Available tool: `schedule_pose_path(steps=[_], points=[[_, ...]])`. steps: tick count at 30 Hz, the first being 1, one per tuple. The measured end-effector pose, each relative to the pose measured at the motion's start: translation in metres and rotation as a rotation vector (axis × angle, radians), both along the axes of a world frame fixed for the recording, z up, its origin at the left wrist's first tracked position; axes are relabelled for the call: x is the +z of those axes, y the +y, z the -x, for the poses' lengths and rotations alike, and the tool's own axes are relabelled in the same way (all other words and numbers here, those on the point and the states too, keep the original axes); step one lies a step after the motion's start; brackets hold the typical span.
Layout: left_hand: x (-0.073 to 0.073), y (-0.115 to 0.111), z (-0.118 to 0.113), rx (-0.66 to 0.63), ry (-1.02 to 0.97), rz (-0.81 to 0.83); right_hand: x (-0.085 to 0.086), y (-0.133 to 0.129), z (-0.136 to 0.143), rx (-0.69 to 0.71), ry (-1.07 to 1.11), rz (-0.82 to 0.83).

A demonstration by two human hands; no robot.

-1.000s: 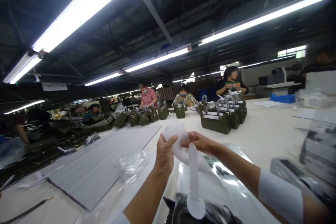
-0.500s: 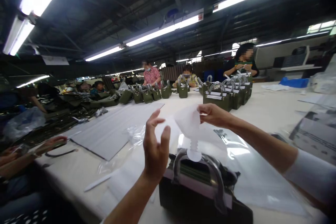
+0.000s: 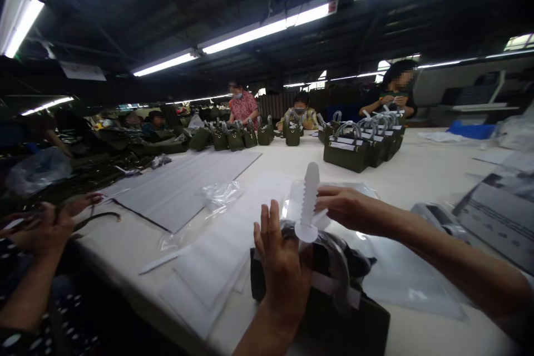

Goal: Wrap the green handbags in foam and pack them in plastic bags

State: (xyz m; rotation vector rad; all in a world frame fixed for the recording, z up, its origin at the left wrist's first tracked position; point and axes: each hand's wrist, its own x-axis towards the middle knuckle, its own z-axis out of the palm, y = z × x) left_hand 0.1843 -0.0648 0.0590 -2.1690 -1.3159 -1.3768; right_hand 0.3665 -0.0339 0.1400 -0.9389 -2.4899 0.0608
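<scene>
A dark green handbag [image 3: 346,322] stands right in front of me on the white table [image 3: 421,178], its handle [image 3: 336,267] wrapped in clear film. My left hand [image 3: 283,267] lies flat against the bag's top by the handle, fingers stretched out and holding nothing. A white ribbed foam piece [image 3: 309,194] with a round foot stands upright over the handle. My right hand [image 3: 350,210] pinches it and the thin white foam sheet [image 3: 294,203] behind it from the right.
Stacked white foam sheets [image 3: 221,256], a grey sheet [image 3: 183,189] and crumpled clear plastic [image 3: 221,194] lie to the left. Rows of green handbags [image 3: 354,150] stand further back, with people behind them. Another person's hands [image 3: 45,228] work at the left. Boxes [image 3: 492,217] sit at the right.
The view tilted down. My left hand dropped from mid-air onto the bag's top. My right hand lowered with the foam, and the ribbed piece now points upward.
</scene>
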Motion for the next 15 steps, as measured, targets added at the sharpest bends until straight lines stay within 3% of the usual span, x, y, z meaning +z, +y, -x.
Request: schedule_pose_path(steps=[3,5,10,15], points=[[0.005,0.005,-0.002,-0.073,-0.071,0.052,-0.018,-0.029,0.014,-0.226,0.153,-0.227],[0.008,0.005,-0.003,-0.117,-0.088,0.091,-0.034,-0.042,0.025,-0.318,0.177,-0.288],[0.017,-0.019,0.006,-0.172,-0.079,0.161,-0.063,-0.043,0.041,-0.469,0.264,-0.185],[0.014,-0.063,0.031,-0.158,-0.156,0.123,-0.061,-0.038,0.047,-0.561,0.417,-0.067]])
